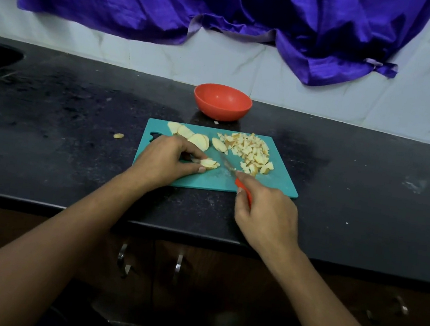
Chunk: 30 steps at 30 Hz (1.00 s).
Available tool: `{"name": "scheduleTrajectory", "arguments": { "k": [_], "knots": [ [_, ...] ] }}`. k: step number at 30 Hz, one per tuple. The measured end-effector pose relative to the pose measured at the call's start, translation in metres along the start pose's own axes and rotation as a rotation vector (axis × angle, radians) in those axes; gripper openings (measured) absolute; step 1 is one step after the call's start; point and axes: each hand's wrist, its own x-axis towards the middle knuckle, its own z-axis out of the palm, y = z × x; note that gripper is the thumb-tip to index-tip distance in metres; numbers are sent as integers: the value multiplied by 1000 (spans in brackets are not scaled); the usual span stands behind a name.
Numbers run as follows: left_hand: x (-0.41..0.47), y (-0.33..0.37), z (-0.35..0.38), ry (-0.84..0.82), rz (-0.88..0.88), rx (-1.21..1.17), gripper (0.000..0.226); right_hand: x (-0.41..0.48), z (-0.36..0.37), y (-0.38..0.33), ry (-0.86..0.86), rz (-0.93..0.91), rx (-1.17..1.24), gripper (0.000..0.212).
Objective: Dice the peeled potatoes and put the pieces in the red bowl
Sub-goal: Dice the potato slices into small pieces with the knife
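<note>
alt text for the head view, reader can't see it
A person steadies potato slices on a teal cutting board, holding a red-handled knife beside them. Diced potato is piled on the board's right; a red bowl sits behind on the black counter.

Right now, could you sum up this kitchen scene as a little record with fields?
Left hand: holds a potato piece on the cutting board
Right hand: grips the knife, blade beside that piece
Diced pile: right part of board
Slices: back left of board, uncut
Red bowl: behind board, no potato visible inside
Stray piece: on counter, left of board
</note>
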Motion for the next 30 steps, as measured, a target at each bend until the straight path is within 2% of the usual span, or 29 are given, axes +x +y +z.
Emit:
{"name": "scheduleTrajectory", "arguments": {
  "k": [10, 26, 30],
  "knots": [
    [1, 5, 0, -10, -12, 1, 31, 16, 10, -9, -16, -105, -47, 41],
    [-1, 12, 3, 18, -43, 22, 27, 13, 8, -6, 25, -24, 1, 41],
    [0, 14, 5, 36, -51, 23, 26, 13, 8, -9, -1, -68, -31, 41]
  ]
}}
